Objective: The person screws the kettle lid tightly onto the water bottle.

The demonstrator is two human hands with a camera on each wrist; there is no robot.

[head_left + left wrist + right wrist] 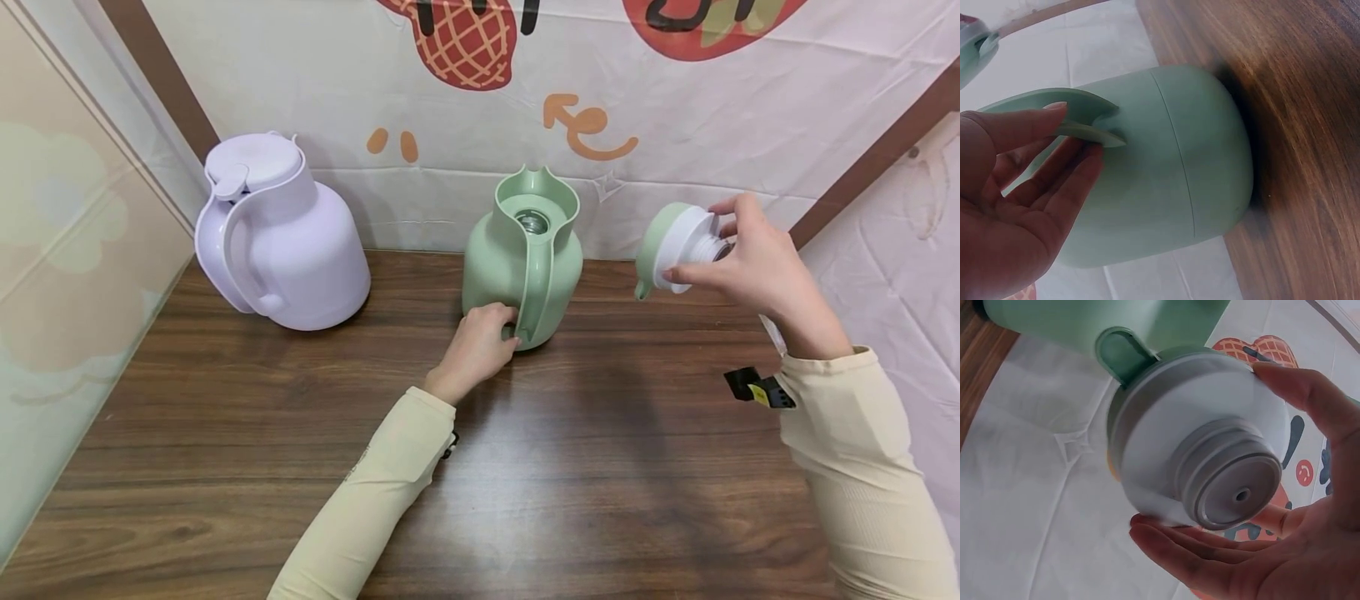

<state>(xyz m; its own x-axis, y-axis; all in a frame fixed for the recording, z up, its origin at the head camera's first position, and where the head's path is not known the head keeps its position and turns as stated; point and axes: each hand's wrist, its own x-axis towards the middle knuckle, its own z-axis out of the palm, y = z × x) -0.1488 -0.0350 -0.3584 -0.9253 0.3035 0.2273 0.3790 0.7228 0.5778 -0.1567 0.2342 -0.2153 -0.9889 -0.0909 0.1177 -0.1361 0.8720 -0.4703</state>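
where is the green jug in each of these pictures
Head: green jug near the centre.
Left wrist: green jug across the middle, appearing sideways.
Right wrist: green jug at the upper left, cut off by the top edge.
Shared landmark: wooden tabletop.

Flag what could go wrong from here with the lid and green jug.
The right hand holds the lid tilted in midair by its edge; it might slip and drop.
The green jug stands unlidded; any liquid inside could spill if knocked.
The left hand pinches the handle near its lower end, so steadying may be weak.
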